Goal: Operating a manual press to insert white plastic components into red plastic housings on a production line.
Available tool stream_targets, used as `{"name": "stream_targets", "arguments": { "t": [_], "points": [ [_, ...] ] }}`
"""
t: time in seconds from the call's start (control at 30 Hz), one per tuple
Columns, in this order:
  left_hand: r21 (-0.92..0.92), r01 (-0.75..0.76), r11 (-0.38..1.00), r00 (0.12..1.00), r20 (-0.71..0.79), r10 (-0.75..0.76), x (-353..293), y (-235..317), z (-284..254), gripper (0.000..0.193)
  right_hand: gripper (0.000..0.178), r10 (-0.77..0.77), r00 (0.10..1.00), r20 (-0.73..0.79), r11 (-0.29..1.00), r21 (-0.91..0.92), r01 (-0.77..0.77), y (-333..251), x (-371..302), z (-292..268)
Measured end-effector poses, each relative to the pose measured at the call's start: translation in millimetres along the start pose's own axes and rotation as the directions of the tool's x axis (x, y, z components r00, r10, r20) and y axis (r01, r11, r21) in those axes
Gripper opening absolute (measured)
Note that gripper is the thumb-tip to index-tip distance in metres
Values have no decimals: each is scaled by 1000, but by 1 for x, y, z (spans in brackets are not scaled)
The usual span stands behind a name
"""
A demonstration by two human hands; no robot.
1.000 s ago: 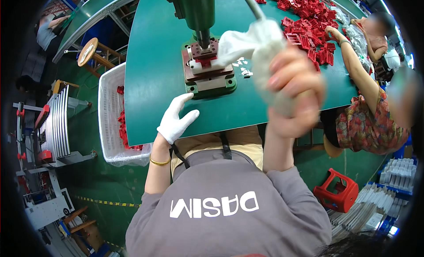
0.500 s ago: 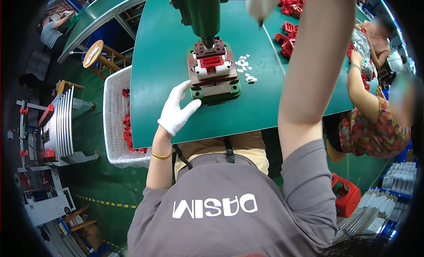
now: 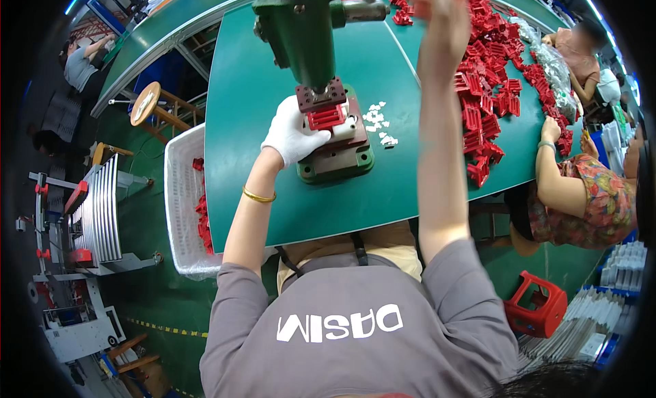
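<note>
My left hand (image 3: 292, 133), in a white glove, reaches the fixture of a green bench press (image 3: 301, 39). Its thumb and fingers close round the red plastic part (image 3: 326, 117) seated there, below the press's dark red upper block (image 3: 321, 95). White blocks (image 3: 347, 130) flank the part in the fixture. Over the far right of the bench, my right hand (image 3: 443, 25) is smeared by motion near the top edge. A reddish patch shows beside its fingers, but whether it holds anything I cannot make out.
Small white scraps (image 3: 376, 117) lie right of the press on the green table (image 3: 253, 186). Red parts (image 3: 488, 63) are heaped farther right, near a co-worker's arm (image 3: 547, 165). A white crate (image 3: 179, 206) with red parts stands at left, a red stool (image 3: 540, 306) at lower right.
My left hand has moved from the fixture's front left corner up onto the red part and closed. My right arm has swung, uncovering the heap of red parts. The upper block appears higher above the fixture.
</note>
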State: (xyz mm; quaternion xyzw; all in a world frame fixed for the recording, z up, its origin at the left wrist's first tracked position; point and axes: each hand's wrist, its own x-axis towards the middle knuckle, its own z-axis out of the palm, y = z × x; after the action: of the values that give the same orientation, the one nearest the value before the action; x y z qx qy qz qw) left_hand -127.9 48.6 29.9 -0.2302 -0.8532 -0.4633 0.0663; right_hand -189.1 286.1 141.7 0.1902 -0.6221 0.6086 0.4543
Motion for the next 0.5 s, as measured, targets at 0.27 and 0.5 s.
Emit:
{"name": "stream_targets", "arguments": {
  "t": [0.27,0.5],
  "points": [
    [-314,280,907,959,140,-248,19,-13,0,59,17,714,679,173,683,43,-729,12,-236,-38],
    [-352,258,900,948,-90,-307,-34,28,9,71,35,747,561,357,544,157,-824,-26,-216,-34]
  ]
}}
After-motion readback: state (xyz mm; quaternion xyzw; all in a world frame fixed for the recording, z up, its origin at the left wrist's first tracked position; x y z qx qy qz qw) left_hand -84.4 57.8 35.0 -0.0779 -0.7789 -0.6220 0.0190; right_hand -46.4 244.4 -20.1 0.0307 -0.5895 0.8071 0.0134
